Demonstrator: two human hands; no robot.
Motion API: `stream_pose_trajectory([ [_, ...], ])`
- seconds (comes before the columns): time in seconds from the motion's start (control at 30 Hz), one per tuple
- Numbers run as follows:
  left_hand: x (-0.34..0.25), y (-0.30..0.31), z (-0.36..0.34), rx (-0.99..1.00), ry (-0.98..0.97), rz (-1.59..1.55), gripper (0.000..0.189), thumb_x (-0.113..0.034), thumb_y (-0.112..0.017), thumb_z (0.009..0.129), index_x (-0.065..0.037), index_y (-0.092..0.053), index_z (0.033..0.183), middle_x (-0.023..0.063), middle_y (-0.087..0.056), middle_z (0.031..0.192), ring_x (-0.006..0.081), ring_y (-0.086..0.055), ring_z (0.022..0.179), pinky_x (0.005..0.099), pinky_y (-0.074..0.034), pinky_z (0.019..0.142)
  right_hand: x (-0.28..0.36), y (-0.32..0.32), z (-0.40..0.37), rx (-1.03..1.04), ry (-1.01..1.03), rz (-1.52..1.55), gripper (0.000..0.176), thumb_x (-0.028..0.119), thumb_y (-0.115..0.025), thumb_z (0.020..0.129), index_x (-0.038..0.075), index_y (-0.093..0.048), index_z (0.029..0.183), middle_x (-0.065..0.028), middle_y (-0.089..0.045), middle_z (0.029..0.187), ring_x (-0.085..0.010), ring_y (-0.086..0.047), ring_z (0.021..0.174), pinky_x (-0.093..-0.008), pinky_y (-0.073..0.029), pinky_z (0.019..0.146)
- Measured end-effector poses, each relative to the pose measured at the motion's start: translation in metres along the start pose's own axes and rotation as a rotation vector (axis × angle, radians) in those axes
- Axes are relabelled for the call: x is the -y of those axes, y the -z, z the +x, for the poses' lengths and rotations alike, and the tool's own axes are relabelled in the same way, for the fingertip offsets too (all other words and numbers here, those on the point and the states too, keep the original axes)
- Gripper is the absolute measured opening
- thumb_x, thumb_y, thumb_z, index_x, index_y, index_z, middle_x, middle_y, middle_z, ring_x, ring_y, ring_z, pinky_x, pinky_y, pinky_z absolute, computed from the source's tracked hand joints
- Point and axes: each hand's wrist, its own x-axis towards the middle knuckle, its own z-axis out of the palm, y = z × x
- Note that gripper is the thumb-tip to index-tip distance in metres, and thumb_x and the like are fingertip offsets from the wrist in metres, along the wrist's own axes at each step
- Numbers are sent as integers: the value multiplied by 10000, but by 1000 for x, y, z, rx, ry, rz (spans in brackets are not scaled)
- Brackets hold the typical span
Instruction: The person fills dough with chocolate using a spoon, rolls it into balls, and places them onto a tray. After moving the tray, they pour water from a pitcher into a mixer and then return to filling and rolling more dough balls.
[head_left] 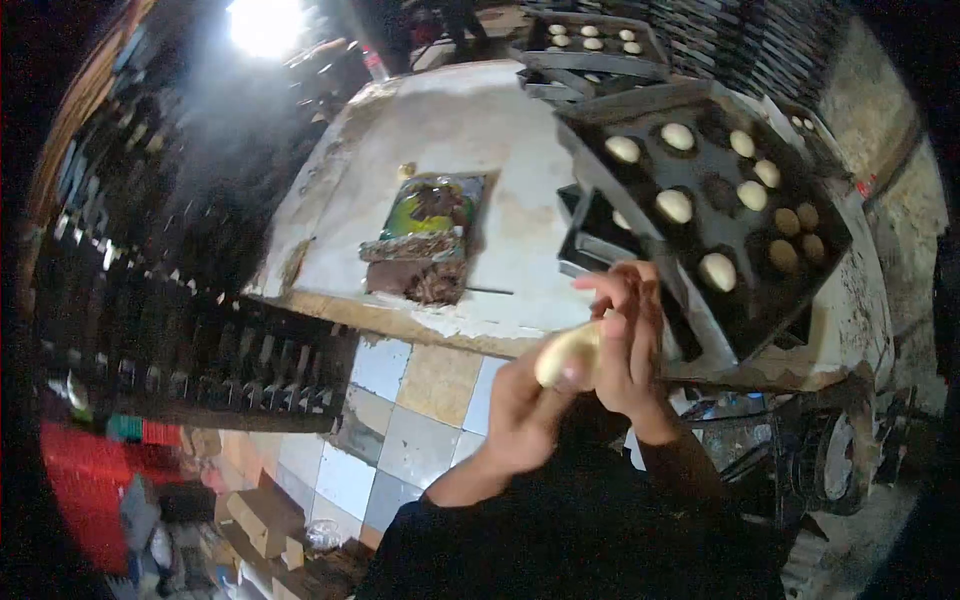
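A pale piece of dough (566, 358) is between my two hands, just off the table's front edge. My left hand (522, 415) cups it from below and the left, thumb on its surface. From the other side, my right hand (632, 360) presses its thumb and fingers at the dough's right edge; some of its fingers are bent upward. Motion blur hides exactly how the fingertips meet. On the table beyond lies an opened wrapper (415, 212) with a dark brown block (415, 278), crumbly at one end. A thin dark stick-like tool (490, 291) juts out beside it.
Right of my hands, a large dark tray (720, 330) carries several dough balls (675, 206) and some brown rounds (785, 255), resting on other trays. More stacked trays (595, 65) stand at the back of the whitish table (450, 110). Cardboard boxes (265, 520) lie on the tiled floor (350, 475).
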Motion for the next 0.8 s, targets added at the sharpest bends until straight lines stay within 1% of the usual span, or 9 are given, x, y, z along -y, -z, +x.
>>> stream_pose_trajectory([
  [0.1,53,30,-23,-318,-88,-135,298,-169,-492,1002,6,-570,1230,59,-619,1114,107,-546,988,249,-436,863,-4,-69,-6,-9,71,177,385,345,-401,960,17,-580,1054,-174,-517,985,-291,-487,913,-376,-419,779],
  [0.13,73,49,-48,-224,129,-174,301,-181,-522,992,24,-579,1205,71,-619,1118,107,-550,1003,261,-449,865,-5,-94,-8,47,98,205,401,357,-401,959,11,-591,1024,-173,-527,958,-293,-501,882,-373,-423,776],
  [0.17,75,67,-57,-263,87,-348,314,-207,-528,990,34,-584,1183,82,-631,1087,116,-573,977,266,-467,844,-9,-120,-12,51,138,330,402,359,-417,954,4,-603,984,-162,-538,893,-282,-517,830,-371,-429,747],
  [0.27,96,141,-100,-387,249,-665,398,-334,-521,985,30,-613,1117,105,-679,926,102,-615,726,269,-511,697,-17,-179,-35,465,-164,639,306,276,-477,949,1,-606,987,-137,-588,898,-209,-559,762,-299,-461,717],
  [0.33,100,180,-136,-385,330,-575,404,-324,-525,983,43,-615,1125,107,-674,1000,80,-596,759,263,-496,733,-70,-224,-38,484,-176,226,142,80,-529,887,0,-625,953,-180,-617,916,-313,-623,796,-364,-497,769],
  [0.4,81,200,-160,-358,289,-496,407,-311,-525,982,53,-613,1141,118,-657,1099,93,-599,851,273,-482,800,-187,-263,-34,276,-132,-138,264,-63,-531,800,-7,-598,1049,-204,-625,981,-357,-616,889,-393,-490,819],
  [0.5,75,220,-184,-362,191,-554,414,-278,-523,976,68,-588,1195,141,-526,1357,225,-524,1181,359,-398,998,-215,-272,-31,391,-168,-608,362,-46,-586,730,11,-540,1085,-220,-605,1003,-404,-580,912,-459,-468,792],
  [0.67,89,266,-195,-555,217,-610,593,-332,-565,912,89,-464,1318,207,-495,1369,310,-500,1247,436,-373,1059,-237,-284,-20,614,-5,-736,352,-11,-577,742,7,-494,1084,-245,-553,1036,-449,-544,940,-504,-442,816],
  [0.8,94,302,-174,-680,134,-614,612,-308,-557,911,87,-414,1356,228,-495,1358,314,-501,1245,427,-382,1053,-232,-283,-20,652,-34,-488,356,-3,-564,696,-27,-463,1037,-290,-512,1020,-492,-515,974,-535,-433,838],
])
